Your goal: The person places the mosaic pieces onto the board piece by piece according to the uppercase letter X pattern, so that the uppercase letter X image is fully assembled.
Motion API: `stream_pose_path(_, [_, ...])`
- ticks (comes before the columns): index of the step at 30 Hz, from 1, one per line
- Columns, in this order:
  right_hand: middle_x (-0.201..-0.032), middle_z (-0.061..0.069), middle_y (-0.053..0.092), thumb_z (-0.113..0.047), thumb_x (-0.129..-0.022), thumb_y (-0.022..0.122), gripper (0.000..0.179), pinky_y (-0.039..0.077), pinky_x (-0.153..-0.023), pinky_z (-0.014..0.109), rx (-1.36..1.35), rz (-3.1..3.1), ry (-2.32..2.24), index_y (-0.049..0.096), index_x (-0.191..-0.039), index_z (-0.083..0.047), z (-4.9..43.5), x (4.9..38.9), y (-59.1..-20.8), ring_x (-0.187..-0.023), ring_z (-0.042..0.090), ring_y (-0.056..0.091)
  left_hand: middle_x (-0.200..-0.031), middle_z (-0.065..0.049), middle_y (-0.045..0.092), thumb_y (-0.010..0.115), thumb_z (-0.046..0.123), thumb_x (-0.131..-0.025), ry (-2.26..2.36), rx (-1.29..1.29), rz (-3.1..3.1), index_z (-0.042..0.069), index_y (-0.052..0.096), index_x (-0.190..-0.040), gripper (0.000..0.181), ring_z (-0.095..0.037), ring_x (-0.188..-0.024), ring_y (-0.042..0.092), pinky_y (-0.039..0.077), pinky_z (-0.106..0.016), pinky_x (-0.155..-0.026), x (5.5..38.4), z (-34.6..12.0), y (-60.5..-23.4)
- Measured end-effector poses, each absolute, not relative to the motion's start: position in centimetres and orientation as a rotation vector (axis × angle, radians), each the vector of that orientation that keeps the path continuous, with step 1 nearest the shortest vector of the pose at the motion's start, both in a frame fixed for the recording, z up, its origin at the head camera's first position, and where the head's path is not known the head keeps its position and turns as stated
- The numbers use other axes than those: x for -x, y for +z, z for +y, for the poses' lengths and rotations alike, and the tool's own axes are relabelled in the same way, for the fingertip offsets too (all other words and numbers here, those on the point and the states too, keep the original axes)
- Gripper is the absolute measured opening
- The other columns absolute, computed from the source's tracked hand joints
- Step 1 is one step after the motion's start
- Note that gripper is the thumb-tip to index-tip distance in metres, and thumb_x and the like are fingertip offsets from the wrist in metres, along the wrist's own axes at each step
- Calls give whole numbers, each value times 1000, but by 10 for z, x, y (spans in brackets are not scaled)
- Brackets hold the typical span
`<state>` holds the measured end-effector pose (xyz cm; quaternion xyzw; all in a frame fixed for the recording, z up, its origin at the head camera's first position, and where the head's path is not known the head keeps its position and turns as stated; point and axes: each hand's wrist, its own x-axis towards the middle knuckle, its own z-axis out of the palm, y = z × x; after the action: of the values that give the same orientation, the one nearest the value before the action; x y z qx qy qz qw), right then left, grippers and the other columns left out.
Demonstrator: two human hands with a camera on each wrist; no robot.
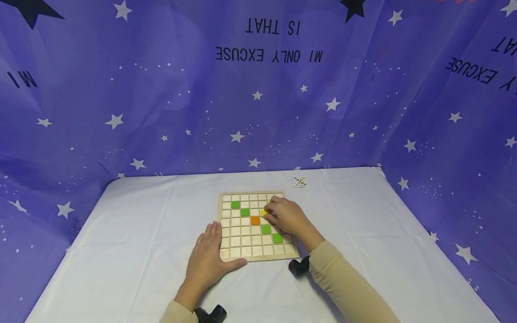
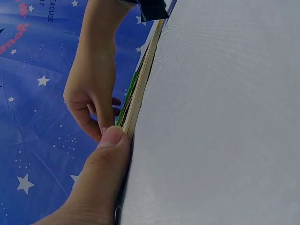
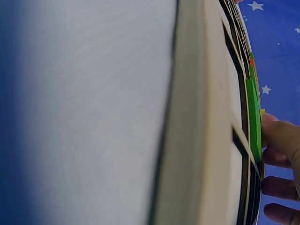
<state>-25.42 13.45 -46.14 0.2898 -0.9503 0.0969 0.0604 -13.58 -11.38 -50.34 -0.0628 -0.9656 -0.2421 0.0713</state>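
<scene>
A square wooden grid board (image 1: 245, 241) lies on the white table. Four-sided colored tiles sit in its cells along a diagonal: several green tiles (image 1: 235, 205) and one orange tile (image 1: 255, 220). My left hand (image 1: 206, 258) rests at the board's near left corner, fingers straight along the left side, thumb on the near edge. Reaching over the right part of the board, my right hand (image 1: 287, 216) pinches a yellow tile (image 1: 264, 213) between thumb and fingers, low over a cell up and right of the orange one. Another bit of yellow peeks out behind these fingers.
A small pattern card (image 1: 300, 181) printed with a colored grid lies beyond the board's far right corner. Behind the white tablecloth (image 1: 141, 224) hangs a purple star-printed curtain (image 1: 210, 98). Black wrist cameras (image 1: 299, 267) sit close to the near edge of the board.
</scene>
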Motion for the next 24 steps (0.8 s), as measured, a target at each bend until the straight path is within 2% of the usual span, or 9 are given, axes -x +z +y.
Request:
stream_pose_path(11, [-97,-7,66,-38,-90,73,28,55,-76,27,-766,-2916,342,75,-109,-17,129,258,-462,-81,6,58,-161,-21,27,68,85,-63,-735,189,-2904,-6,26,-153,135,-37,-151,25,23,-52,-124,137,-114,-502])
stream_pose_path(24, [-98,-6,66,-33,-90,74,23,56,-78,29,-780,-2920,418,77,-107,-17,131,256,-462,-84,7,61,-160,-22,30,69,84,-63,-730,190,-2892,-7,29,-152,133,-38,-150,27,24,-52,-123,136,-114,-503])
